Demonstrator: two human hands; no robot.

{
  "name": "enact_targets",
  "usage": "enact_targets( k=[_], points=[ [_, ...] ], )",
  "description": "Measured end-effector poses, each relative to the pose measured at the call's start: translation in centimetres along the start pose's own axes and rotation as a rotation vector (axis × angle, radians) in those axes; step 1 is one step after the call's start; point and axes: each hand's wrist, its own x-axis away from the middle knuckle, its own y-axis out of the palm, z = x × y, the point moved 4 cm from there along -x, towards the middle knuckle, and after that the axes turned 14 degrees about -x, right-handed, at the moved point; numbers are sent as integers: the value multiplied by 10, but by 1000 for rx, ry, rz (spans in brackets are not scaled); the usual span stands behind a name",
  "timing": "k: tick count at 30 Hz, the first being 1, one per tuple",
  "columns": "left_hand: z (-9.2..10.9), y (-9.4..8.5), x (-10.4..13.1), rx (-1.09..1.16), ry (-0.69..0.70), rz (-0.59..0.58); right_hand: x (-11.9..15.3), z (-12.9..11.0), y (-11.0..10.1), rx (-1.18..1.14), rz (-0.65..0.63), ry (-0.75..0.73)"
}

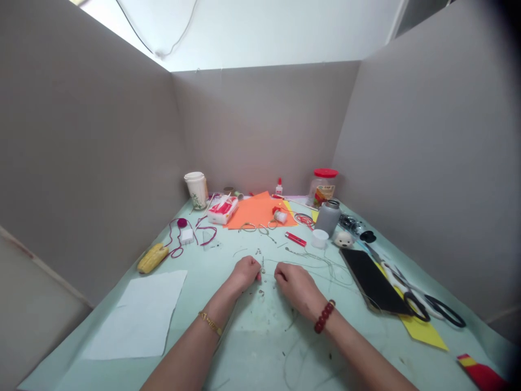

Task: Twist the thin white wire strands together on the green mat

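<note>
My left hand (246, 272) is closed with its fingers curled, just left of some small beads or metal bits (264, 270) on the table. Facing it across a narrow gap, my right hand (296, 283) is also closed, thumb against the fingers. What either hand pinches is too fine or hidden to make out. Thin pale green cord (325, 264) lies in loose loops beyond and to the right of my right hand. A fine strand also runs beside my left forearm. More tiny pieces (261, 293) are scattered between my wrists.
Left are a white cloth (138, 320), a yellow corn-shaped object (152, 258) and purple yarn (182, 222). Behind stand a paper cup (196, 190), tissues (222, 209) and orange paper (252, 213). A red lighter (296, 239), grey bottle (328, 217), black phone-like slab (372, 279) and scissors (415, 304) lie right.
</note>
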Motion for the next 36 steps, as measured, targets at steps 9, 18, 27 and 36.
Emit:
enact_targets(
  k=[9,18,27,36],
  points=[
    [7,-5,-5,-194,35,-42,-14,12,-2,106,34,24],
    [12,-10,-7,-237,-52,-100,-12,19,2,41,-9,38],
    [1,4,4,290,-56,-202,-12,19,3,35,62,39],
    [5,2,4,381,-53,-283,-32,9,31,38,123,-9]
  ],
)
